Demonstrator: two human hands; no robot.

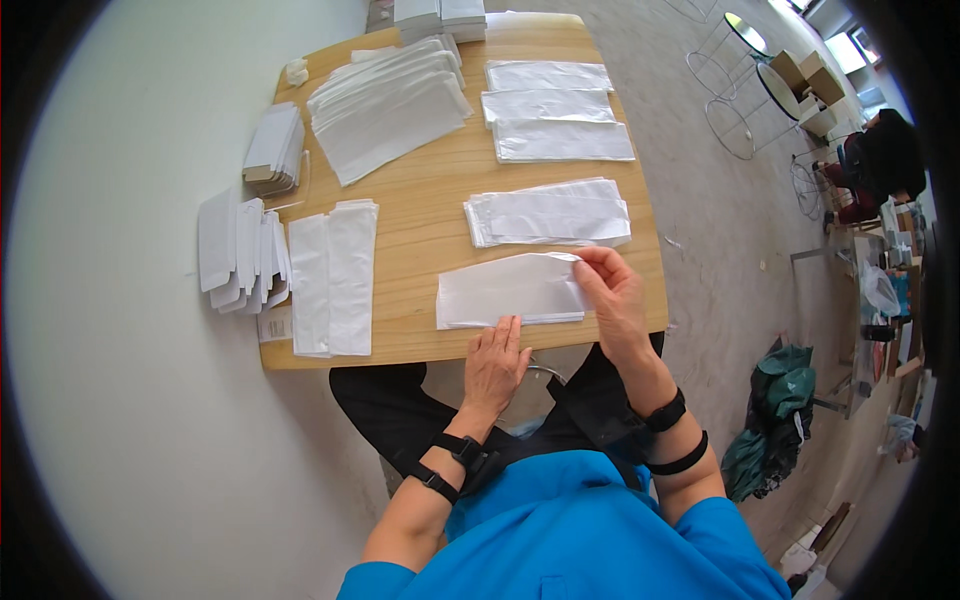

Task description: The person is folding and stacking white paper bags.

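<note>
A folded white sheet (510,288), thin like paper or film, lies across the near right part of the wooden table (420,215). My right hand (615,295) pinches its far right corner between thumb and fingers, lifting that edge slightly. With fingers stretched out, my left hand (493,362) presses on the sheet's near edge at the table's front. Just beyond is a stack of folded white sheets (550,213). Two more folded strips (333,280) lie upright side by side to the left.
Farther off lie a fanned pile of larger white sheets (385,110) and several folded stacks (560,140). White card boxes (275,145) and flat cartons (240,250) line the left edge by the wall. On the floor at right sit dark green bags (775,410); another person (880,165) sits beyond.
</note>
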